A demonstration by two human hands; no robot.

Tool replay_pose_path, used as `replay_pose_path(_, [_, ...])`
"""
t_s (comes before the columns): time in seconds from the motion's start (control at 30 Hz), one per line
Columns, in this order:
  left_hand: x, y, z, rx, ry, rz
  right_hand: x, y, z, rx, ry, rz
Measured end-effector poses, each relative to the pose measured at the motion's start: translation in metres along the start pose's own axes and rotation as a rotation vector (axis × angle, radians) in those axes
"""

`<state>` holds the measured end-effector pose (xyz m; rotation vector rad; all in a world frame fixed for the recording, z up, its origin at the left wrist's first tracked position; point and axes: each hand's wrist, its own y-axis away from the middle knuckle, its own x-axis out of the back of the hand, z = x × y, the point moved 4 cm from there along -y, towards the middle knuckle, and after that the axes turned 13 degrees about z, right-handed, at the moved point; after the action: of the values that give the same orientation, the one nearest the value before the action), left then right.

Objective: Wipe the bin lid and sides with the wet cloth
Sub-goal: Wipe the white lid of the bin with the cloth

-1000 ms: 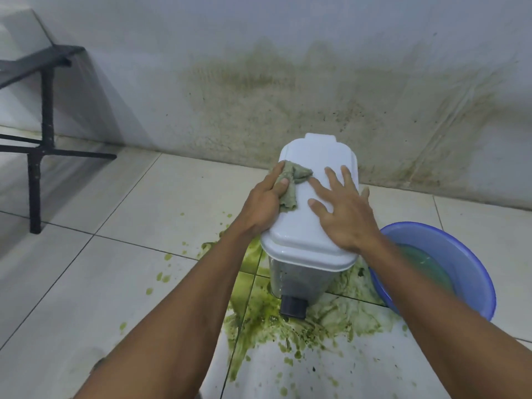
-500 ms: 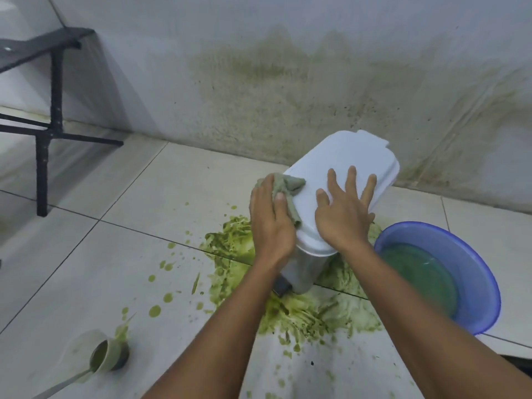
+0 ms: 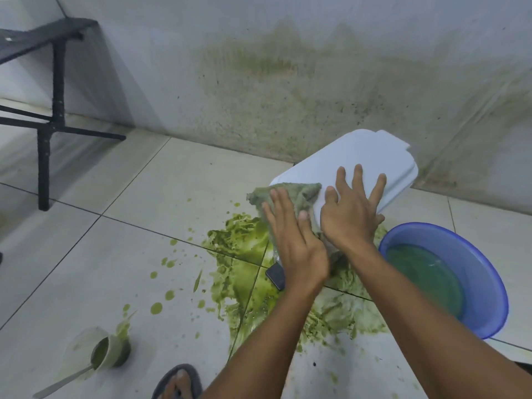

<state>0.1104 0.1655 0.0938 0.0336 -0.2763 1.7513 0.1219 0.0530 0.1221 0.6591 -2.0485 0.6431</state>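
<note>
Bin lid [image 3: 365, 162], white, tilted toward two o'clock right of centre, left hand [image 3: 293, 240] flat, fingers straight, pressing green cloth [image 3: 290, 194] on lid's nine o'clock edge, right hand [image 3: 348, 220] splayed flat on top, gripping nothing, blue basin [image 3: 489, 286] at four o'clock

The bin [image 3: 359, 159] is sitting in the spill [image 3: 239, 272] before the wall [image 3: 288, 67]; the left hand [image 3: 293, 234] is pressing the cloth [image 3: 302, 194] on its left side, the right hand [image 3: 348, 217] lying flat beside it on top; the basin [image 3: 486, 283] is sitting just right; the cup [image 3: 109, 352] is lying front-left
</note>
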Motion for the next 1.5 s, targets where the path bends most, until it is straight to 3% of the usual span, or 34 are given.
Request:
replay_pose_path(0.17, [-0.005,-0.082,-0.002,0.148,-0.077,-0.093,0.001,0.0,-0.003,0.006,0.02,-0.013])
replay_pose_path(0.43, [0.015,-0.002,0.006,0.052,-0.067,-0.021,0.002,0.002,-0.005,0.008,0.033,-0.017])
replay_pose_path(0.67, [0.006,-0.054,0.014,0.138,-0.146,-0.075,0.003,0.001,-0.005,0.018,0.043,-0.042])
replay_pose_path(0.93, [0.024,-0.002,0.016,0.15,-0.06,-0.007,0.004,0.003,-0.007,0.045,0.029,-0.034])
replay_pose_path(1.17, [0.009,-0.052,0.011,0.223,-0.106,-0.008,0.004,0.002,-0.005,0.056,0.029,-0.04])
replay_pose_path(1.4, [0.017,0.024,0.01,0.07,0.012,-0.016,0.004,0.002,-0.005,0.063,0.034,-0.035])
replay_pose_path(1.5, [0.012,0.008,0.012,0.08,-0.026,0.0,0.004,0.001,-0.005,0.068,0.038,-0.045])
